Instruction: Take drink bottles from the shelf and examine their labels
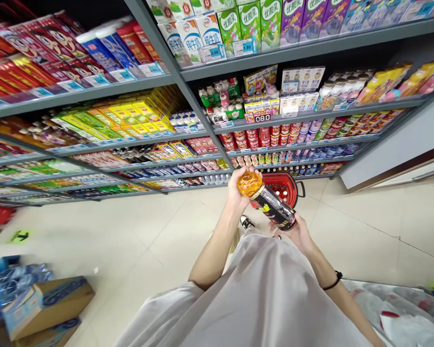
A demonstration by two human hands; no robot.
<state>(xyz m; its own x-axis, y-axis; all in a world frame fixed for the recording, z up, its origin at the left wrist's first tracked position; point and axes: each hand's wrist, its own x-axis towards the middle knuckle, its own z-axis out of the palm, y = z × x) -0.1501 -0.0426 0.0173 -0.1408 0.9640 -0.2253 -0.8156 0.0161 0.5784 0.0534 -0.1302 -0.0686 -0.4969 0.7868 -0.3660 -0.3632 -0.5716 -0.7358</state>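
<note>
A drink bottle (273,205) with a black label lies tilted between my two hands, its amber base toward the shelves. My left hand (237,187) is wrapped round the amber end. At the other end, near my body, my right hand (299,233) grips the bottle; some of its fingers are hidden under it. Below and beyond the bottle, a red shopping basket (292,185) stands on the floor, partly covered by the bottle. Several bottles with white or dark caps are inside it.
Ahead stand grey store shelves (296,54) with milk cartons (249,21), cans and small bottles. Cardboard boxes (54,306) are stacked at the lower left beside blue-wrapped bottles (18,284). Plastic-wrapped goods (401,308) lie at the lower right. A white panel (390,154) borders the right side.
</note>
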